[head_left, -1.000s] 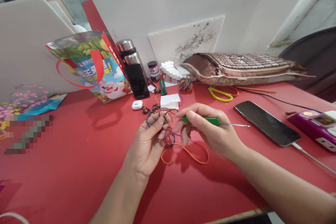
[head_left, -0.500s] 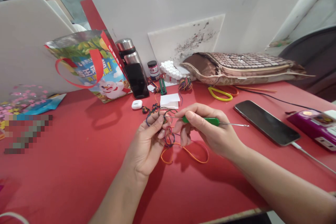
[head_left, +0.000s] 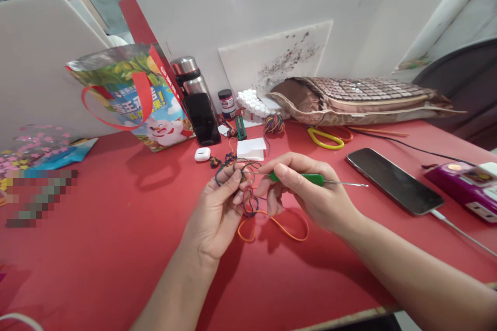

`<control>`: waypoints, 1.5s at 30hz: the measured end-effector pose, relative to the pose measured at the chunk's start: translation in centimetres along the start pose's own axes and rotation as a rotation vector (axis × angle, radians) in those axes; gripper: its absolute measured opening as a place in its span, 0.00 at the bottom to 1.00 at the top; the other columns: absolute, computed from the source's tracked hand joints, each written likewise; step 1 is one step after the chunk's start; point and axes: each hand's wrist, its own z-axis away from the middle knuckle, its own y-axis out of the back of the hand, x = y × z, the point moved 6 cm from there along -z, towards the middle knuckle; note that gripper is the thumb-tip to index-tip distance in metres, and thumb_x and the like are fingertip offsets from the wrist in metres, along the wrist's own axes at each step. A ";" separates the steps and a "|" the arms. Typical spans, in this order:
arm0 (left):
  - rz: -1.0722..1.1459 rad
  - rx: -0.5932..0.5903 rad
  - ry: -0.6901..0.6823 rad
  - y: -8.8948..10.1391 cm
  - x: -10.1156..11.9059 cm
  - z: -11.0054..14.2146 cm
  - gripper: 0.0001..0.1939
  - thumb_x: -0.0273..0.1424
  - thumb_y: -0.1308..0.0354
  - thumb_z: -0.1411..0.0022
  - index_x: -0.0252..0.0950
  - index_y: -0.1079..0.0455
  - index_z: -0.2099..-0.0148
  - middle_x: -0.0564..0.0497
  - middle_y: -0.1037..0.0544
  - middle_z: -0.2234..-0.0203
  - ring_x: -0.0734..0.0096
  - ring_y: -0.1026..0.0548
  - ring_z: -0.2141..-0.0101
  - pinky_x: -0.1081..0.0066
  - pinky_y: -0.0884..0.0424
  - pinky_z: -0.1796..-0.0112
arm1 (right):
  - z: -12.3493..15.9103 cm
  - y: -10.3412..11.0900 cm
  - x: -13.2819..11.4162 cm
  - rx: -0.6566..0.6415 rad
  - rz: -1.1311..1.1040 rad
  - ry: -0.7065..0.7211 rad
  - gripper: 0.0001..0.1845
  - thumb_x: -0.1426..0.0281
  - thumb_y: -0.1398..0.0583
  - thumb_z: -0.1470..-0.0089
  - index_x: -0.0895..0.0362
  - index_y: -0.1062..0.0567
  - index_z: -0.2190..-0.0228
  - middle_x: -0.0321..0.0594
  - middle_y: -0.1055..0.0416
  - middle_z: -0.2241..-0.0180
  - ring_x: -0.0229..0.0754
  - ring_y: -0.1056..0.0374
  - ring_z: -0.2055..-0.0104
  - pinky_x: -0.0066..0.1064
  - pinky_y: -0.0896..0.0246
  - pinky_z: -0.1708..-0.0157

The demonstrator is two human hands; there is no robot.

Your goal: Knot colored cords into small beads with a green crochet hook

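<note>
My left hand [head_left: 223, 196] pinches a small bundle of dark multicoloured cord [head_left: 250, 204] between thumb and fingers. Thin loops stick out above the fingertips, and a longer orange stretch of cord [head_left: 289, 235] trails onto the table below. In my right hand [head_left: 306, 186] is a crochet hook [head_left: 316, 179] with a green handle and metal shafts at both ends. Its left shaft reaches the cord at my left fingertips; that tip is hidden among the strands. The other end points right, past my palm. Knotted dark cord [head_left: 229, 158] lies just behind my left hand.
On the red table [head_left: 116, 248] stand a bright carrier bag [head_left: 159, 108], a steel flask [head_left: 190, 75] and an upright phone [head_left: 202, 120]. Behind my hands lie a white earbud case [head_left: 202, 154], folded paper [head_left: 251, 150], a cord ball [head_left: 274, 124] and yellow-handled scissors [head_left: 326, 139]. A charging phone [head_left: 394, 181] lies right.
Almost nothing differs. The thin loops of cord by my left fingertips have shifted slightly, while both hands and the hook keep the same position.
</note>
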 end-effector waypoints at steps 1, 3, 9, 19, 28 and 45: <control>0.001 -0.005 0.000 0.0 0.0 0.0 0.07 0.20 0.22 0.49 0.30 0.16 0.68 0.50 0.22 0.76 0.85 0.33 0.79 0.87 0.31 0.77 | 0.0 0.0 0.0 -0.001 0.000 0.003 0.15 0.59 0.33 0.32 0.59 0.18 0.61 0.41 0.17 0.69 0.40 0.21 0.75 0.31 0.24 0.73; 0.002 -0.014 0.002 -0.1 0.0 0.0 0.08 0.21 0.21 0.50 0.30 0.16 0.68 0.51 0.22 0.77 0.85 0.34 0.79 0.86 0.31 0.77 | 0.0 0.0 0.0 -0.011 0.001 0.009 0.14 0.60 0.34 0.31 0.59 0.18 0.61 0.41 0.17 0.69 0.40 0.21 0.75 0.30 0.24 0.73; -0.012 -0.007 -0.005 -0.1 0.1 0.1 0.10 0.22 0.19 0.53 0.30 0.16 0.67 0.51 0.22 0.77 0.85 0.34 0.79 0.86 0.31 0.76 | 0.1 0.0 -0.1 -0.005 0.034 0.018 0.14 0.60 0.34 0.31 0.58 0.17 0.60 0.41 0.17 0.69 0.40 0.21 0.75 0.30 0.26 0.74; -0.073 0.019 -0.056 0.1 0.3 0.0 0.09 0.23 0.20 0.50 0.31 0.15 0.66 0.51 0.21 0.75 0.84 0.31 0.78 0.85 0.32 0.76 | 0.0 0.0 0.1 0.001 0.025 -0.012 0.15 0.58 0.33 0.32 0.58 0.20 0.62 0.41 0.17 0.69 0.40 0.21 0.75 0.31 0.25 0.73; -0.136 0.054 -0.126 -0.3 0.6 0.4 0.19 0.27 0.15 0.63 0.30 0.15 0.67 0.49 0.19 0.73 0.79 0.26 0.74 0.84 0.32 0.78 | -0.3 0.4 0.4 0.020 -0.087 -0.082 0.14 0.59 0.31 0.35 0.59 0.18 0.64 0.41 0.17 0.71 0.40 0.22 0.77 0.29 0.27 0.76; -0.185 0.021 -0.100 -0.9 -0.2 0.5 0.21 0.31 0.14 0.64 0.32 0.15 0.66 0.51 0.19 0.74 0.82 0.28 0.77 0.82 0.34 0.78 | -0.8 0.6 1.9 0.044 -0.417 -0.246 0.10 0.63 0.28 0.41 0.59 0.15 0.64 0.39 0.17 0.72 0.33 0.25 0.80 0.20 0.28 0.78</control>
